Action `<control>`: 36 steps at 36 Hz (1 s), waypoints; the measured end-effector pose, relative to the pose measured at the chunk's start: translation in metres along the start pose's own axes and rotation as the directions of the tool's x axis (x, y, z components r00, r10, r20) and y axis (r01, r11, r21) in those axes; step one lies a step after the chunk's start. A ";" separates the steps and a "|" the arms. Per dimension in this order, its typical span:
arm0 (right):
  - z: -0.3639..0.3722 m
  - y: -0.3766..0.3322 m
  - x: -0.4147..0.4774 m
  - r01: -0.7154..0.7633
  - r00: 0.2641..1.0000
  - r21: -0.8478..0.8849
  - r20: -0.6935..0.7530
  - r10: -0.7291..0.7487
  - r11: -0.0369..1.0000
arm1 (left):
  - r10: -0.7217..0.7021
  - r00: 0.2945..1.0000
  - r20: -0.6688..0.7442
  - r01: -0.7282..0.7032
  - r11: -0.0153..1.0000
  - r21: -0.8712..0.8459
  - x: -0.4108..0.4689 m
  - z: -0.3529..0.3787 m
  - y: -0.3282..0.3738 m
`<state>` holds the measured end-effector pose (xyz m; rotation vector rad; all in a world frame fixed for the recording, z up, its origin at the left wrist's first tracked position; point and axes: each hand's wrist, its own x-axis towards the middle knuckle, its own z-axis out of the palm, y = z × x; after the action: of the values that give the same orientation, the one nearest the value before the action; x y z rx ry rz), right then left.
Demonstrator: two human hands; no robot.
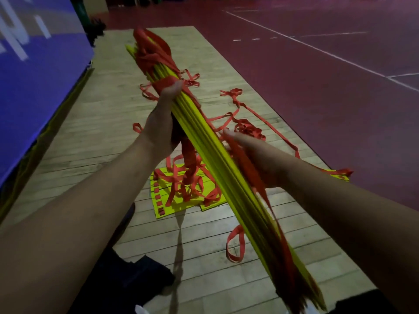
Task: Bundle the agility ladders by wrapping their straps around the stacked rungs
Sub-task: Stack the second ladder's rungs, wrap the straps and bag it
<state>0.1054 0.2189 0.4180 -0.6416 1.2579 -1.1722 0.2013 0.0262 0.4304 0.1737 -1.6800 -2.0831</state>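
Wide view first: a wooden floor (95, 123) runs up the middle of the frame, with red court (317, 87) on the right and a blue wall (34, 75) at upper left. Cutting across it all, up in the air, is the stack of yellow rungs (217, 164), slanting from upper centre down to the lower right corner. The left hand (161, 128) has it from the left side, fingers curled under the stack and thumb stretched up onto a red strap (163, 83) bound around the rungs. The right hand (256, 155) sits against the stack's right side with a strap running across it, but it is blurred, so I cannot tell whether it is pinching. On the floor below lie more yellow rungs (163, 196) under tangled loose straps (247, 130). One small strap loop (235, 243) dangles under the stack at lower centre.
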 end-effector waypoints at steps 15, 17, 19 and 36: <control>0.015 0.003 0.003 0.054 0.994 -0.067 -0.090 -0.060 0.996 | -0.360 0.932 -0.039 0.320 0.766 0.558 -0.007 -0.027 0.012; 0.011 0.005 0.003 0.054 0.987 -0.110 -0.145 -0.069 0.993 | -0.394 0.918 -0.043 0.356 0.770 0.530 -0.005 -0.029 0.007; 0.009 0.007 0.004 0.038 0.973 -0.209 -0.214 -0.084 0.977 | -0.421 0.906 -0.030 0.392 0.813 0.431 -0.005 -0.023 0.002; 0.018 0.016 0.027 0.093 0.895 -0.612 -0.294 -0.335 0.785 | -0.147 0.901 -0.407 0.284 0.912 0.298 -0.006 0.004 -0.009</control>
<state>0.1244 0.1953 0.3980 -1.0716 1.9705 -1.1284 0.2028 0.0337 0.4221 0.8606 -1.8304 -1.7257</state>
